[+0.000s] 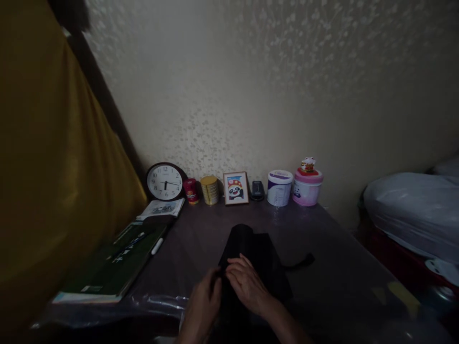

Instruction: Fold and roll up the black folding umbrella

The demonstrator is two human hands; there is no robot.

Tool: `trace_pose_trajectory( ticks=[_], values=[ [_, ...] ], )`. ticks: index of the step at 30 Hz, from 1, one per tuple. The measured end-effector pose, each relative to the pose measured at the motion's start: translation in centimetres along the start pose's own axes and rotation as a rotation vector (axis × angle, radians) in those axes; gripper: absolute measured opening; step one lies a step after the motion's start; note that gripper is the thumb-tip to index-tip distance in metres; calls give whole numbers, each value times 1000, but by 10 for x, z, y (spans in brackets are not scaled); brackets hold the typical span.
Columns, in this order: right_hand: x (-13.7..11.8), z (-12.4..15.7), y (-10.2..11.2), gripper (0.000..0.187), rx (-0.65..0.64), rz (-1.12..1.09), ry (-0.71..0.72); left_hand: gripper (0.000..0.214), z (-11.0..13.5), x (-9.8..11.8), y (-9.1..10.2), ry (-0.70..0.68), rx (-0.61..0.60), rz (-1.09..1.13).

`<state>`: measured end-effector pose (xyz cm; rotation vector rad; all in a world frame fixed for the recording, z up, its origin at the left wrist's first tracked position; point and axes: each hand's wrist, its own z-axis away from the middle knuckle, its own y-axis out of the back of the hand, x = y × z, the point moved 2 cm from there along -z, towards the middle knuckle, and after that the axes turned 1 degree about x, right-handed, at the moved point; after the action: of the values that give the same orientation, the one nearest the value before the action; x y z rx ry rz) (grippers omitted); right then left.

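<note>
A black fabric roll or pouch (251, 248) lies on the dark table (340, 267) in front of me, with a black strap (299, 262) trailing to its right. My left hand (202, 301) curls its fingers onto the near left edge of the fabric. My right hand (247, 282) rests on top of the fabric with its fingers bent and pressed together at the same spot. Both hands meet near the middle of the near end.
Along the wall stand a round clock (165, 182), a red tin (191, 191), a gold tin (209, 189), a framed panda picture (235, 188), a white tub (279, 188) and a pink tub (307, 187). Green books (114, 263) lie left. Yellow curtain (46, 167) left, bed (412, 210) right.
</note>
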<state>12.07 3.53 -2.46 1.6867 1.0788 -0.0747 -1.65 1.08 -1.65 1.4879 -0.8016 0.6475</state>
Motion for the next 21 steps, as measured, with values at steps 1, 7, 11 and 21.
trace_pose_trajectory(
  ticks=[1,7,11,21],
  values=[
    [2,1,-2,32,-1,12,18,41,-7,7,3,-39,57,-4],
    [7,4,-12,32,-64,33,17,45,-55,34,-27,-382,-320,-95],
    [5,5,-9,27,10,33,2,42,-90,24,-39,-438,-414,-101],
    [9,8,-9,29,48,-51,48,36,-161,4,-53,-223,-141,-100]
  ],
)
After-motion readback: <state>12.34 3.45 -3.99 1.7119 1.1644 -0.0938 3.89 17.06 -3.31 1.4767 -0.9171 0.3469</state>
